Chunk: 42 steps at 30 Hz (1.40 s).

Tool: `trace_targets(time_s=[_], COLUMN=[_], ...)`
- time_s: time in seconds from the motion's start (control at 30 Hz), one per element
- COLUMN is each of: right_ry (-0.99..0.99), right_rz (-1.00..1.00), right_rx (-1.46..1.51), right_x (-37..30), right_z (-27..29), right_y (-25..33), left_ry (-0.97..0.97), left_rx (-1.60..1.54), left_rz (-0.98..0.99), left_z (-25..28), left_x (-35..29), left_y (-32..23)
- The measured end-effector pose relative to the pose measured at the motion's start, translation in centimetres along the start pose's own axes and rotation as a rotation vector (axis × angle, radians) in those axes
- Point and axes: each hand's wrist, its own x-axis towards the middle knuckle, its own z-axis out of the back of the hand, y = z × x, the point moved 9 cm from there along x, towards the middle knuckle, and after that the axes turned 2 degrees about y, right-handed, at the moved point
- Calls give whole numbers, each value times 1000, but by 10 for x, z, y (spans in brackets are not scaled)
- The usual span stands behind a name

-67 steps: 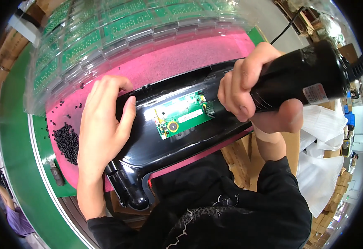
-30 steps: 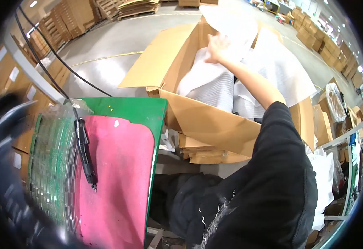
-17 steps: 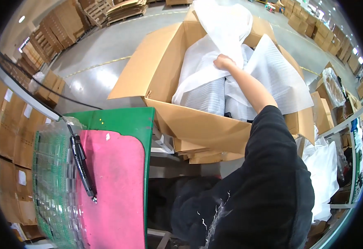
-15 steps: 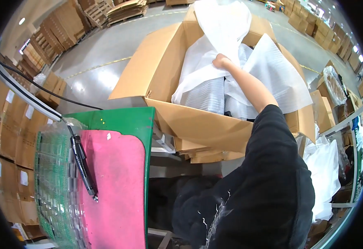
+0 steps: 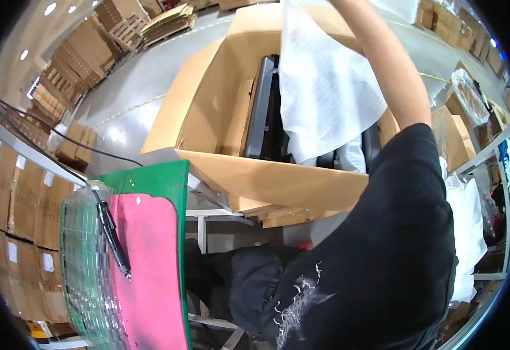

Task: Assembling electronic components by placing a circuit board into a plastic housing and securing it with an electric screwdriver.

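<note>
My right forearm (image 5: 392, 64) reaches up over the open carton (image 5: 255, 172), and its hand is past the top edge of the picture. A white foam sheet (image 5: 325, 81) hangs upright over the carton beside that forearm, its upper end also cut off. Whether my fingers grip it cannot be seen. Inside the carton, a dark grey, flat-sided item (image 5: 259, 111) stands against the left part. Farther right, dark rounded items (image 5: 371, 146) and a piece wrapped in translucent film (image 5: 352, 156) show below the sheet. My left hand is out of view.
At left, a green board (image 5: 150, 169) carries a pink mat (image 5: 150, 256), clear plastic trays (image 5: 83, 262) and a black powered screwdriver (image 5: 114, 239) on a cable. Stacked cartons (image 5: 25, 216) line the far left. White foam sheeting (image 5: 465, 227) hangs by a metal frame at right.
My right hand has moved up and out of the picture. White sheeting and the clear ribbed stack have left the carton's left part, baring dark items. The view has shifted slightly.
</note>
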Motion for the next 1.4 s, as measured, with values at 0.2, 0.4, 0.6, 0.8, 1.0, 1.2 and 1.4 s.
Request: trace_targets(time_s=[0.2,0.4,0.6,0.8,1.0,1.2,1.4], right_ry=[1029,1701,1245,896,526,1134,843], right_rz=[-250,-616,-874,-1048,-1239,-1121,-1511], right_rx=[-184,1,-170,-522,-572,-411,-355], right_x=[-231,-446,-434,-408,-403,-387,-424], right_z=[-125,-153,-174,-186,-169,-171,-164], right_y=[-134,-159,-119,-115,-125,-91,-90], left_ry=[-46,120,337,378,478,460,546], left_rx=[-222,-494,-435,-689,-844,-1249,-1063], left_rz=[294,659,747,715,824,868,557], left_z=[0,-73,-91,-120,-159,-217,-252], left_x=[-15,41,40,49,45,57,85], left_y=[-11,-124,-175,-229,-235,-288,-332])
